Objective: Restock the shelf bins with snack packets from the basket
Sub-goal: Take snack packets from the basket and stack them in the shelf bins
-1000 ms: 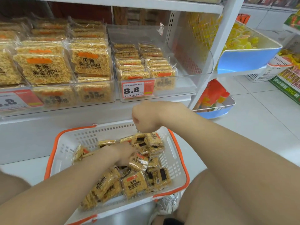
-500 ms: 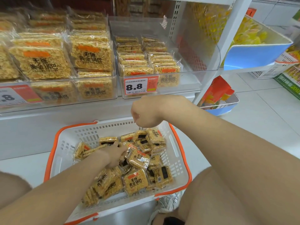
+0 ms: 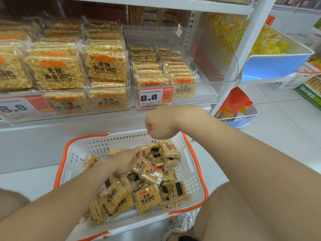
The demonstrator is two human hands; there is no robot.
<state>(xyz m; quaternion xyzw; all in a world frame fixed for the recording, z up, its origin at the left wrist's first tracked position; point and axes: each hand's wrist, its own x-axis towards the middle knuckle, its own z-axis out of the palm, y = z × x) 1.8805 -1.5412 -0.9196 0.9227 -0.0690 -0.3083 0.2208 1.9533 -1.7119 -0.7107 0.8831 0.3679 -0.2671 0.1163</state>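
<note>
Snack packets (image 3: 147, 197) lie heaped in the basket (image 3: 86, 145) under my left hand (image 3: 127, 161), which has crept deeper into the pile, fingers curled, grip unclear to me, while my right hand (image 3: 160, 123) stays fisted, seemingly empty, just beyond: nothing lifted yet.

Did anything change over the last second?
Very little. The left hand shifted slightly within the basket, and its fingers now curl onto a packet in the pile; nothing has been lifted yet. The right hand stays fisted above the basket's far rim. The basket and shelf bins are as before.
</note>
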